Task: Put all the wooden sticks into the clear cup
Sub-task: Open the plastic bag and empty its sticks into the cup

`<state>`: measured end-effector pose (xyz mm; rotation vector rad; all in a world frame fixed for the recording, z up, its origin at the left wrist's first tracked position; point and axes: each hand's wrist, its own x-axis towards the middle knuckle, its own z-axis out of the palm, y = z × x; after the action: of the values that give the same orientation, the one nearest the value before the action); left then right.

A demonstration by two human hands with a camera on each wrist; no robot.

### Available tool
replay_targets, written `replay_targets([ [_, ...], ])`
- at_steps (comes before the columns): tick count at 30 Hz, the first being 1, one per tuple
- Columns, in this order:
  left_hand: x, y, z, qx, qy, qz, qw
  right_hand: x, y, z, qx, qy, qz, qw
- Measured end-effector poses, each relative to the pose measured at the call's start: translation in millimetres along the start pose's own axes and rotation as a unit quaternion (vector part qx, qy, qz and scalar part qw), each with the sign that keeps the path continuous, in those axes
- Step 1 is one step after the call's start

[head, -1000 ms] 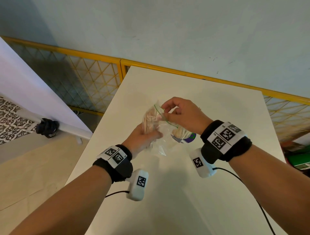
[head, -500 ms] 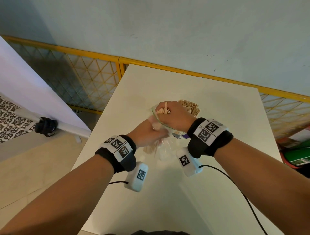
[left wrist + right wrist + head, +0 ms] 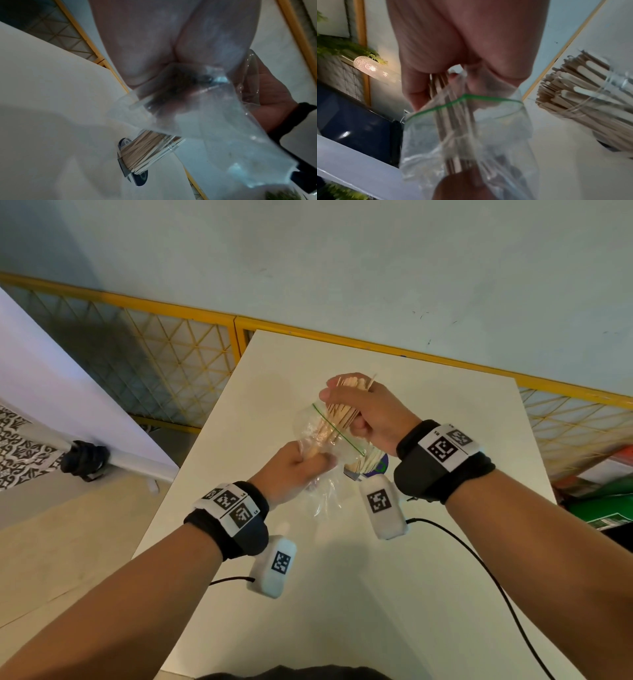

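Gripped by right hand point(image 3: 368, 412): pale, thin wooden sticks point(image 3: 342, 414).

In the head view the clear cup point(image 3: 364, 463) at frame centre is mostly hidden behind the plastic bag point(image 3: 320, 440) and the right hand point(image 3: 368, 414); the left hand point(image 3: 296, 470) covers the sticks' point(image 3: 337, 414) lower ends. Both wrist views are motion-blurred, the palms cut off at the top edge
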<state>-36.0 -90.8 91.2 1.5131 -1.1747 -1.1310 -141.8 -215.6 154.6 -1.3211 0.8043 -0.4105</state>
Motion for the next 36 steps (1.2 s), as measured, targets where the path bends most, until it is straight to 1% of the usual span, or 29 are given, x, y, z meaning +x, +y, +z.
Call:
replay_targets([
  [2,0.7,0.5,-1.3,0.001,-0.007,-0.003,1.0,-2.6,0.7,-1.2,-0.009,-0.021,0.021,1.0],
  [3,0.8,-0.6,-2.0,0.003,-0.012,-0.003,1.0,-3.7,1.8,-1.9,-0.021,-0.032,0.021,0.999],
  [6,3.4,-2.4,-4.3,0.009,-0.01,-0.004,1.0,-6.0,6.1,-3.3,-0.044,-0.046,-0.005,0.998],
  [8,7.8,-6.3,-4.6,0.004,0.018,-0.011,1.0,-5.1,10.9,1.7,-0.076,-0.009,-0.023,0.997],
  [9,10.8,-8.8,-3.9,0.005,0.04,-0.019,0.999,-3.2,13.9,7.0,-0.11,0.027,-0.031,0.993],
  [11,15.5,-13.0,-0.2,0.018,0.082,-0.028,0.996,1.7,20.3,18.7,-0.185,0.109,-0.05,0.975],
  [12,17.1,-13.8,2.1,0.028,0.093,-0.032,0.995,4.8,23.2,22.2,-0.217,0.132,-0.06,0.965],
  [14,19.4,-17.8,4.2,0.066,0.085,-0.038,0.993,9.4,25.2,21.5,-0.257,0.144,-0.068,0.953],
  [17,19.4,-26.8,-1.5,0.135,0.053,-0.031,0.989,15.4,17.0,0.4,-0.235,0.176,-0.058,0.954],
  [19,19.6,-31.7,-6.4,0.142,0.044,-0.008,0.989,19.6,5.9,-14.9,-0.208,0.2,-0.063,0.956],
  [21,20.4,-34.2,-9.2,0.135,0.062,0.0,0.989,24.1,-6.8,-25.6,-0.204,0.216,-0.078,0.952],
  [24,21.8,-39.5,-14.2,0.137,0.079,-0.005,0.987,26.5,-29.4,-41.3,-0.189,0.246,-0.106,0.945],
  [27,21.4,-45.3,-20.4,0.14,0.086,-0.022,0.986,29.8,-44.6,-61.1,-0.22,0.283,-0.128,0.925],
  [29,20.9,-48.7,-22.8,0.14,0.09,-0.031,0.986,34.4,-40.3,-71.0,-0.261,0.285,-0.132,0.913],
  [33,19.8,-54.7,-26.2,0.132,0.083,-0.047,0.987,37.0,-8.3,-73.8,-0.363,0.248,-0.118,0.89],
  [36,19.2,-60.2,-27.8,0.121,0.08,-0.053,0.988,38.1,5.8,-73.1,-0.391,0.245,-0.146,0.875],
])
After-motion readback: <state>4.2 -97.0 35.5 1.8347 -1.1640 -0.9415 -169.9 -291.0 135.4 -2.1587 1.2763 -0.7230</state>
